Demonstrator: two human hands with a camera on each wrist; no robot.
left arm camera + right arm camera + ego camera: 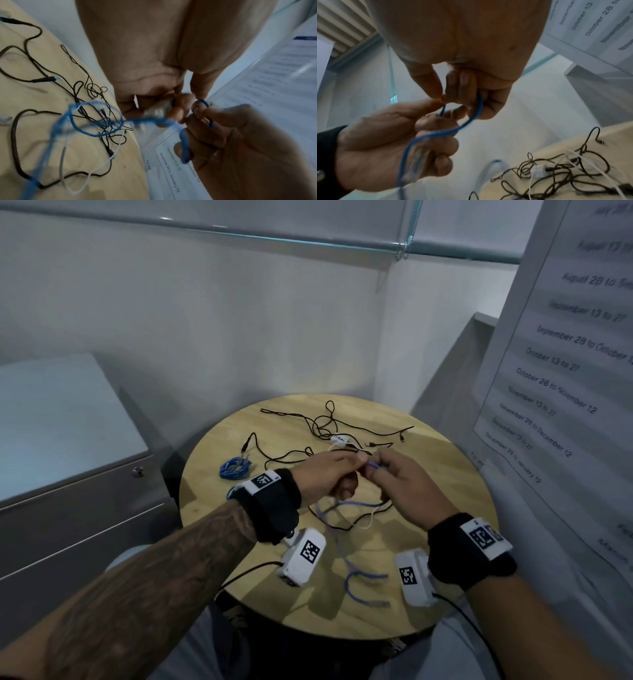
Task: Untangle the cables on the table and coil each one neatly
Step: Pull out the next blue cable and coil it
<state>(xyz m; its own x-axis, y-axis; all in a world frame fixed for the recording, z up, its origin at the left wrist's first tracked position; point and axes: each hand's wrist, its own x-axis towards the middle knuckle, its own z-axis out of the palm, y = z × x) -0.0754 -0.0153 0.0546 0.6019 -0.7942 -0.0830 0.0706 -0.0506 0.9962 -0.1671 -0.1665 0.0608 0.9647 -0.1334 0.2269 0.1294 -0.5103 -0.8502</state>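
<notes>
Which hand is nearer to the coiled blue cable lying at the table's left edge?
Left. The left hand is just right of the coiled blue cable; the right hand is farther right, beyond it.

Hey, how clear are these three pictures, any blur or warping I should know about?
Head view: wide-angle bending at the edges, wall sheet smeared, hard shadows on the table. Left wrist view: blue cable blurred near the lens, left hand fills the top. Right wrist view: right hand looms large, black cables soft.
</notes>
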